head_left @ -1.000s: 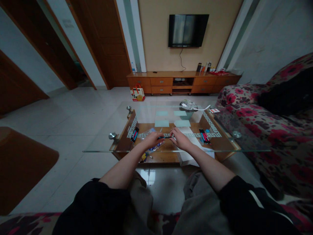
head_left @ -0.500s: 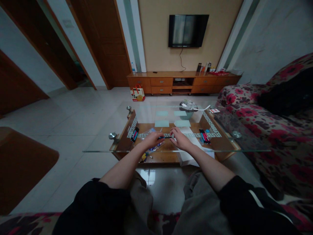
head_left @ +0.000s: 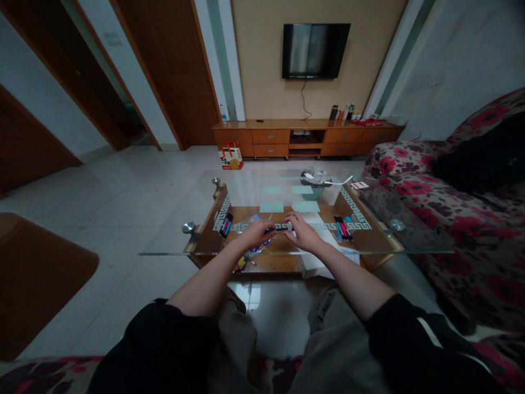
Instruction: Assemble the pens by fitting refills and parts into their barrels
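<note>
Living room, pale tiled floor (head_left: 135, 191), tan far wall with a dark TV (head_left: 315, 50) above a long wooden cabinet (head_left: 307, 137). Floral sofa (head_left: 451, 202) well right of the grip, wooden doors (head_left: 172, 71) far left. Small gift bag (head_left: 231, 156) on the floor before the cabinet.

Glass surface (head_left: 287, 249) on a wooden frame lies under both hands, lower wooden shelf showing through it. Beyond the grip on the glass: mesh basket (head_left: 315, 185) with white scraps, two pale paper sheets (head_left: 271, 207) just ahead of the hands. White paper (head_left: 324, 257) lies below the right wrist, seen through the glass.

Left hand (head_left: 255, 234) and right hand (head_left: 302, 234) rest on the surface, each grip narrow, pinched on one end of a dark pen (head_left: 277, 230) held level between them at mid-surface. Left pen bunch (head_left: 225, 224) lies left of the left hand, right pen bunch (head_left: 342, 227) right of the right hand, both apart from the grip. Plastic wrapper (head_left: 254, 249) under the left hand, below the glass; contents too small to tell.
</note>
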Demonstrator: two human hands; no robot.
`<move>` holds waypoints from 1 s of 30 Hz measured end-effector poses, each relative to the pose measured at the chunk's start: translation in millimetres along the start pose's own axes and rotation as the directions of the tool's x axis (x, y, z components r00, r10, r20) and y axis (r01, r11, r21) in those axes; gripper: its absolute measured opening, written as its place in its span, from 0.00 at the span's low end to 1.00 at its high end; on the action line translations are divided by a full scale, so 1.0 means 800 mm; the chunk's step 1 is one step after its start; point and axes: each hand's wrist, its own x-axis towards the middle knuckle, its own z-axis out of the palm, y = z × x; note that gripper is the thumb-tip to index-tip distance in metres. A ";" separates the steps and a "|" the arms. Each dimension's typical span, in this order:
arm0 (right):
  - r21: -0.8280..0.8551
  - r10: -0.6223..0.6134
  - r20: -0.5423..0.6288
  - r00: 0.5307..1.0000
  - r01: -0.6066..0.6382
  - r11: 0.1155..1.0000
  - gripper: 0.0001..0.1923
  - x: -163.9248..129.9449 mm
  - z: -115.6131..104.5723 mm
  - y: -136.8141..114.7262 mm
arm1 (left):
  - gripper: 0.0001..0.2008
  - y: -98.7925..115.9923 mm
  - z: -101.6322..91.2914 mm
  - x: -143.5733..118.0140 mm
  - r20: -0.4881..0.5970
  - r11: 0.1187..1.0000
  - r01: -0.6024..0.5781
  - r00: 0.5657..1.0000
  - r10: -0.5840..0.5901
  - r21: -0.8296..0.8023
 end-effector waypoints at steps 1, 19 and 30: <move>-0.012 0.007 -0.001 1.000 -0.007 1.000 0.15 0.000 0.000 -0.001 | 0.13 -0.001 0.000 0.000 -0.003 1.000 -0.002 1.000 0.002 -0.003; 0.020 0.043 -0.052 0.998 -0.042 0.999 0.10 0.001 0.003 0.005 | 0.13 0.002 -0.003 0.000 0.025 1.000 0.009 1.000 -0.009 0.029; 0.092 0.084 -0.091 0.992 -0.076 0.993 0.09 0.001 0.000 0.000 | 0.17 0.001 -0.002 -0.001 0.017 1.000 0.018 1.000 -0.019 0.005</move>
